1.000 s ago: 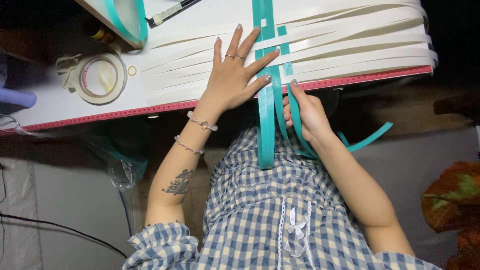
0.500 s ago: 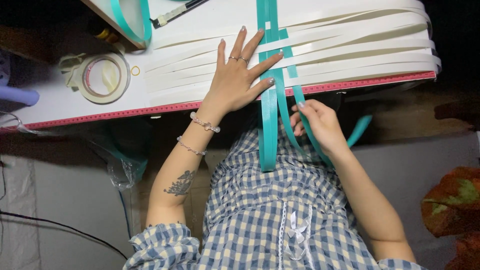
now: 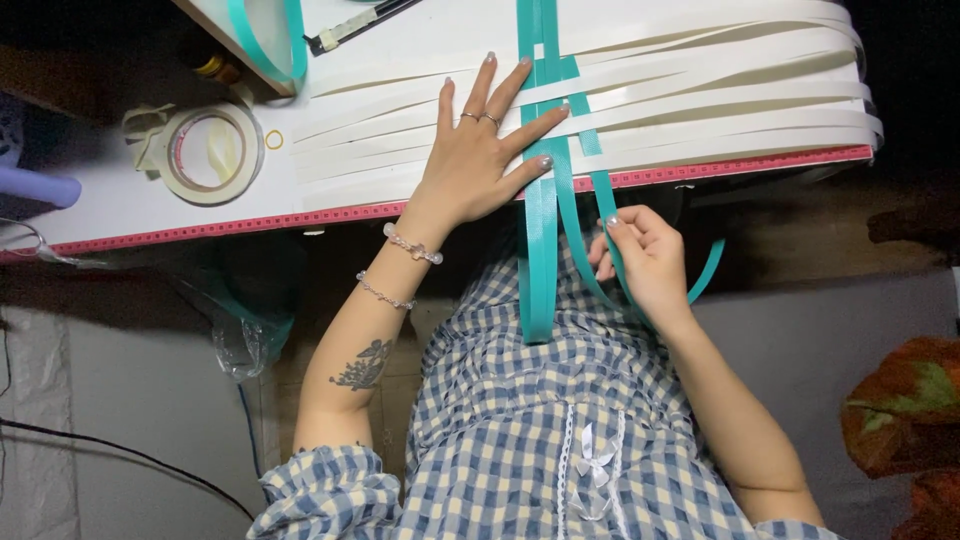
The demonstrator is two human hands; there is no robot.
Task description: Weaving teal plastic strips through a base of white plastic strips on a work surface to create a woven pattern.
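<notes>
Left hand [image 3: 480, 165] flat, fingers splayed, pinning white strips [image 3: 700, 110] beside the teal strips [image 3: 540, 250] — right hand [image 3: 645, 262] pinches one teal strip below the table edge [image 3: 200, 228]; best pulled evenly.

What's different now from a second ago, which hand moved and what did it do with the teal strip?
The right hand dropped from the board edge toward the lap, keeping hold of a teal strip; the strip's free end, earlier flung out to the side, now curls in close beside the hand. The left hand stayed flat, pressing the white strips. The tape roll has not moved.
</notes>
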